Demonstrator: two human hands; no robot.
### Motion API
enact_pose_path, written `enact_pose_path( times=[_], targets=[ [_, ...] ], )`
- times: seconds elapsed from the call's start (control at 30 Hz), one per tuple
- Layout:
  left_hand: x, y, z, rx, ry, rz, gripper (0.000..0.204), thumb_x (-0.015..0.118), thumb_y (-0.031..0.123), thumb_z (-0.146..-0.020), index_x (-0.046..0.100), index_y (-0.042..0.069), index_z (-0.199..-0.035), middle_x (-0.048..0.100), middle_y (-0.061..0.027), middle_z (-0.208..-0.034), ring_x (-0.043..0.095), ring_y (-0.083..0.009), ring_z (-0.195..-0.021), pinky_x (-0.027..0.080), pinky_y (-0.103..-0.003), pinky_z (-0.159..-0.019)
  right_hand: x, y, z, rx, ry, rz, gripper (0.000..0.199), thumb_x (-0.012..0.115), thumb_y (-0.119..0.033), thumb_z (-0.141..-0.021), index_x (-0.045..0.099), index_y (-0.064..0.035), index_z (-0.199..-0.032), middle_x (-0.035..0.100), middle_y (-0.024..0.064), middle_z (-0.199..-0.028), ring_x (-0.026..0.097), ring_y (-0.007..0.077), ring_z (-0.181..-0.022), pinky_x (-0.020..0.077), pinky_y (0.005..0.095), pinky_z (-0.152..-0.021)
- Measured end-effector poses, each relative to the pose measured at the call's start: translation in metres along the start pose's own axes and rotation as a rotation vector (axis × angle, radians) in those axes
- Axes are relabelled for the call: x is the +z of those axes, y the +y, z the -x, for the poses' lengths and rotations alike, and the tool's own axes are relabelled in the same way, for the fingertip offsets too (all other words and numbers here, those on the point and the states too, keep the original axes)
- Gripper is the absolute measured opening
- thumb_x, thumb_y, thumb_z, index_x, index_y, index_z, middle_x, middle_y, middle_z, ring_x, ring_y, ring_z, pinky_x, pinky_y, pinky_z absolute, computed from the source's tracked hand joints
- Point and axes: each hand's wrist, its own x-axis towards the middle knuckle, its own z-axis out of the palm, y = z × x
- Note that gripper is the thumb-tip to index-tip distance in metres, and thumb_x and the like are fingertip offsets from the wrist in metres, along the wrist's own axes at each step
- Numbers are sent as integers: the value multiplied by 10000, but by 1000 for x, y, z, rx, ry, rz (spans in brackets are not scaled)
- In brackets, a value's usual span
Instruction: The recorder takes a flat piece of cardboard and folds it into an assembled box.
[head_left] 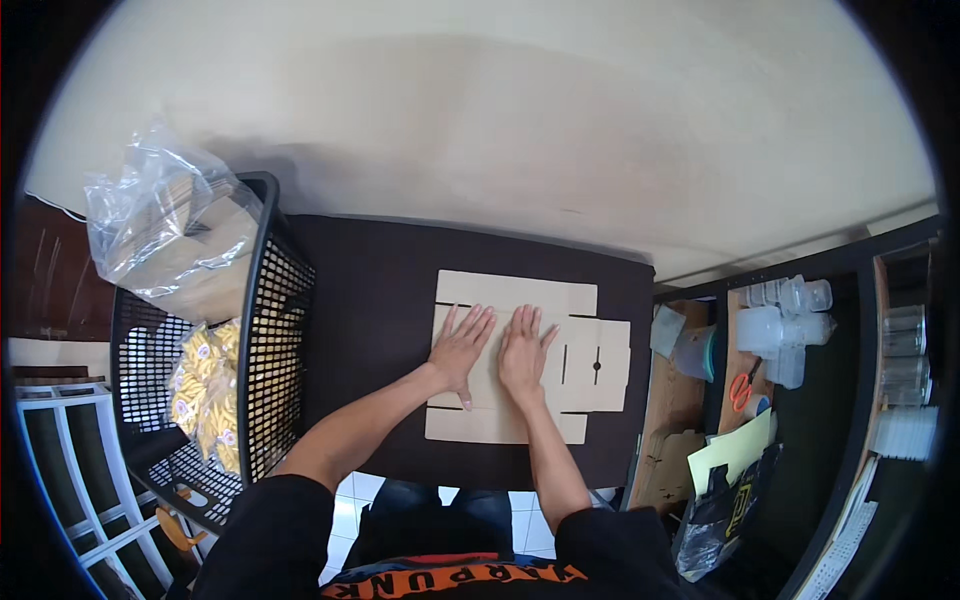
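A flat, unfolded cardboard box blank [520, 425] lies on the dark-covered table [370, 300]. It is light brown, with slits along its flaps and a small round hole near its right end. My left hand [461, 352] rests palm down on the blank's left part, fingers spread. Just right of it, my right hand [524, 352] presses flat near the middle, its fingers stretched toward the far side. Neither hand grips anything. Part of the cardboard is hidden beneath both hands.
At the left stands a black plastic basket [275, 345] holding bagged yellow snacks [205, 390] and a clear bag of folded cardboard [185, 235]. Shelves on the right carry clear plastic containers [785, 330], orange-handled scissors [741, 390] and a black bag [720, 525]. A pale wall [500, 130] borders the table's far edge.
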Motion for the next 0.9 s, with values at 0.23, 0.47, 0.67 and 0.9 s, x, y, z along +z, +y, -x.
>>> enact_pose_path(
  times=[0.23,0.47,0.67,0.9],
  targets=[
    [32,-22,88,-272,213,250,1579,844,751,-498,45,-55,-1596,85,-197,-1692,12,-384,-1569,-83,-685,-1198,7,-28,9,31,28,69,596,438,-131,-976,329,136,-1497,360,316,-1564,259,484,-1495,81,699,-1189],
    [77,-33,93,-220,514,216,1554,842,751,-470,110,-12,-1609,146,-187,-1685,40,-381,-1568,-71,-701,-1190,22,-128,8,-249,-60,-68,516,394,-147,-1014,425,112,-1459,438,304,-1516,339,459,-1463,139,655,-1207],
    [54,-48,106,-272,381,311,1587,853,757,-456,96,-49,-1594,166,-208,-1674,61,-398,-1561,-81,-715,-1181,19,-56,8,-69,-17,-155,507,369,-195,-1058,406,25,-1514,432,243,-1547,317,472,-1470,123,679,-1197],
    [55,-52,91,-153,313,229,1611,867,745,-443,71,-60,-1590,91,-232,-1680,6,-423,-1559,-81,-715,-1183,-40,-19,49,-87,-361,-42,1241,868,-437,-662,169,-88,-1627,207,116,-1686,69,438,-1555,-33,765,-1146]
  ],
)
